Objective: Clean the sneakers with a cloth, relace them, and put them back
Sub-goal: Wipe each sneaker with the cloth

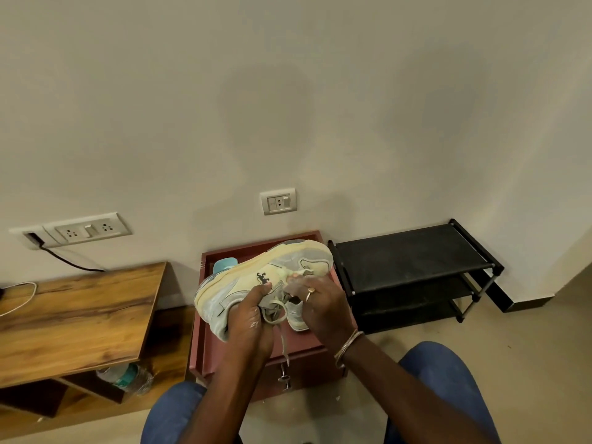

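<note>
The sneaker (256, 277) is up in the air, just over the red box (307, 344). It is tipped on its side, with the sole facing the wall.

The left hand (253, 312) has its grip clamped on the sneaker, thumb on the side and fingers at the opening. The right hand (320, 302) sits on the front part, fingers bent. Something pale is under its fingertips. I cannot tell if that is lace or cloth, so I cannot tell if this grip is clamped on anything.

A lace (278, 310) makes a loose loop between the hands, and one end hangs down.

This looks like the lacing step. To do it well, hold the sneaker firm so it does not wobble. Turn the holes up toward the eyes. Pinch the lace close to its tip and push it straight through. Pull both sides even, with no twists.

The black rack (410, 251) is beside the red box. The sneaker probably goes there when done.
</note>
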